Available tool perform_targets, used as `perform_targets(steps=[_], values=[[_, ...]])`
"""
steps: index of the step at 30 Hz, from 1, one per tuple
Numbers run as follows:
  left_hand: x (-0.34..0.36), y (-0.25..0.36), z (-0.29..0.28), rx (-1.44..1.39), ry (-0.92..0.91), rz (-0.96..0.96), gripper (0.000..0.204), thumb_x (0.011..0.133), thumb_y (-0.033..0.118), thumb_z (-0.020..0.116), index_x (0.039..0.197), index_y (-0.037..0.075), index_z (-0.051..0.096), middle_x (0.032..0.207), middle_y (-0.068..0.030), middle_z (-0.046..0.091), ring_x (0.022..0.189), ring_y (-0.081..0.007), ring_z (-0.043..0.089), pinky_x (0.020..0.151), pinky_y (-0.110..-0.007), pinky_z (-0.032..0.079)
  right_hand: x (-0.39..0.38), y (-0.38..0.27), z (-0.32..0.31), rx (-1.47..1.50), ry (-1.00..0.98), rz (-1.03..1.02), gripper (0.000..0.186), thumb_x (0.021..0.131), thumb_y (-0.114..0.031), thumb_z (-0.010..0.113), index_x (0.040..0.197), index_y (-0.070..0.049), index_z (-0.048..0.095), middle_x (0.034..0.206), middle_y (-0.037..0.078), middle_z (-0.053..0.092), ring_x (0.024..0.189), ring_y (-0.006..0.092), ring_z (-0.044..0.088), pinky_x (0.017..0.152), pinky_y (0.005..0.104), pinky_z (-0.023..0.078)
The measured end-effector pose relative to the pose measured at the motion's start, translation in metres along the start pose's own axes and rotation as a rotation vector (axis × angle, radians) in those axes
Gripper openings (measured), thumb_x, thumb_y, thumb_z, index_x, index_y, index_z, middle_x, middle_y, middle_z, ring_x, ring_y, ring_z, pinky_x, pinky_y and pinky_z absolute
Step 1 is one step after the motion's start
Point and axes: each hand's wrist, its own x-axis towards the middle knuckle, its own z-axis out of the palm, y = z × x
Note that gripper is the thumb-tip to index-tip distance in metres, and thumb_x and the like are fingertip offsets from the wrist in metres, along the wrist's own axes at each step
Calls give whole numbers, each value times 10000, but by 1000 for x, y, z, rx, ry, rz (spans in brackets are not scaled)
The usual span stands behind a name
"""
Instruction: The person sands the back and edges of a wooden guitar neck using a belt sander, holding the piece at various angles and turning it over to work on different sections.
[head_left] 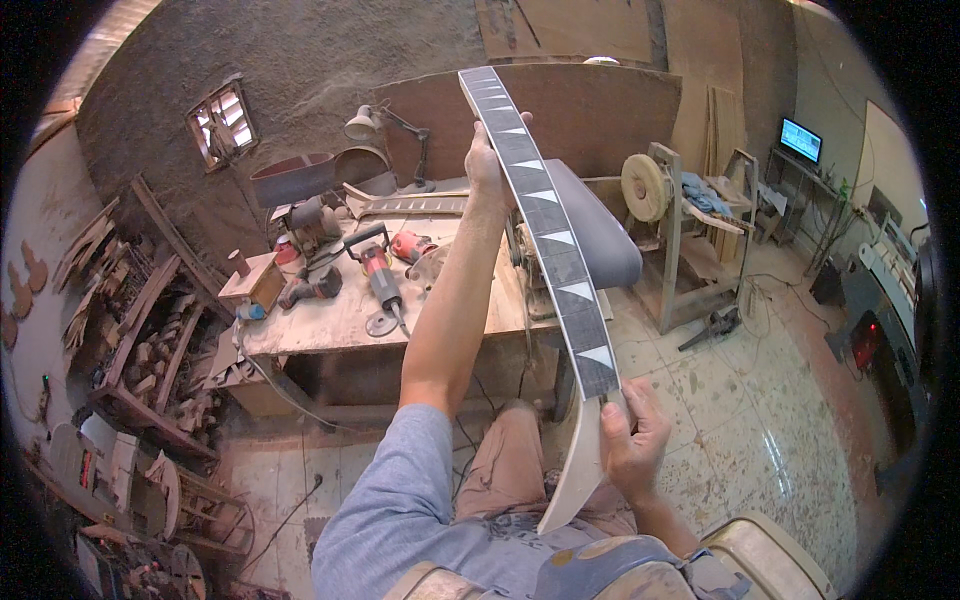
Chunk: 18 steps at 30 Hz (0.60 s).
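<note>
Both my hands hold a guitar neck (548,225) up in front of me, over the bench edge. Its dark fretboard faces me, with light pointed inlays and pale binding along the sides. Around its far end, from the left side, wraps my left hand (485,165); the neck hides some of its fingers. My right hand (637,440) grips the near end, where the pale bare headstock (573,475) begins and slants down toward my lap. Just behind the neck is a grey sanding belt (598,235) on a machine, and I cannot tell whether they touch.
The wooden workbench (300,325) bears a red-and-black power tool (378,272), another red tool (410,246), a drill-like tool (310,287) and a second neck (415,205). A desk lamp (362,124) stands behind. Right is a buffing wheel (645,187) on a frame; scrap wood (150,350) fills left shelves.
</note>
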Motion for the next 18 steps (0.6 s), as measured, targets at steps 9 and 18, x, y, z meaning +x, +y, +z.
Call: perform_targets(steps=[9, 18], values=[[9, -7, -3, -53, -33, 32, 541, 1132, 414, 225, 1325, 52, 577, 1189, -212, 692, 783, -269, 690, 697, -408, 616, -4, -19, 6, -15, -50, -64, 384, 918, -189, 654, 1213, 54, 691, 939, 143, 653, 850, 252, 647, 798, 338, 506], [25, -14, -3, 27, 67, -43, 608, 1125, 443, 186, 1375, 5, 526, 1241, -258, 656, 907, -316, 677, 838, -514, 599, 43, -48, 8, 290, -52, -140, 394, 964, -176, 674, 1293, 41, 671, 918, 83, 684, 844, 144, 646, 750, 291, 501]])
